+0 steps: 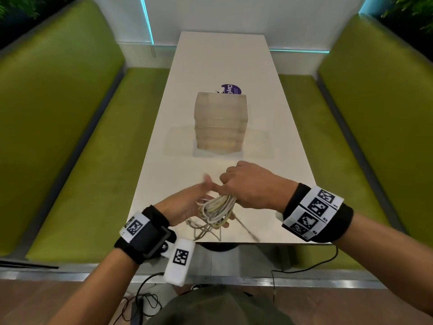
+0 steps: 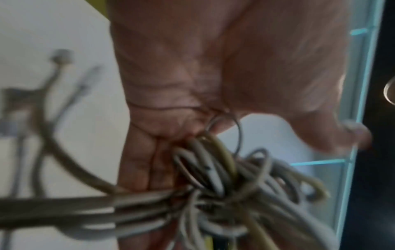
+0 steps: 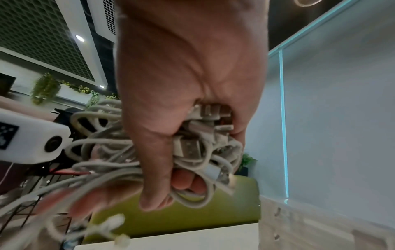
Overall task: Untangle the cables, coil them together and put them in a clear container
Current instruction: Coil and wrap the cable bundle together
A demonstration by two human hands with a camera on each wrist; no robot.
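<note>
A bundle of white and cream cables (image 1: 218, 207) hangs over the near edge of the white table (image 1: 222, 55). My right hand (image 1: 234, 184) grips the bundle from above, and the right wrist view shows several plugs (image 3: 188, 148) packed in its palm (image 3: 181, 84). My left hand (image 1: 187, 202) lies under the loops (image 2: 224, 186), palm up, with its thumb out and its fingers (image 3: 85, 199) fairly straight. Loose cable ends (image 1: 201, 231) trail down onto the table. A stack of clear containers (image 1: 220, 123) stands mid-table, beyond both hands.
The stack rests on a flat clear lid (image 1: 178, 141), with a round purple label (image 1: 230, 89) behind it. Green bench seats (image 1: 58, 137) (image 1: 375, 137) flank the table. Dark wires lie on the floor (image 1: 145, 299) below the near edge.
</note>
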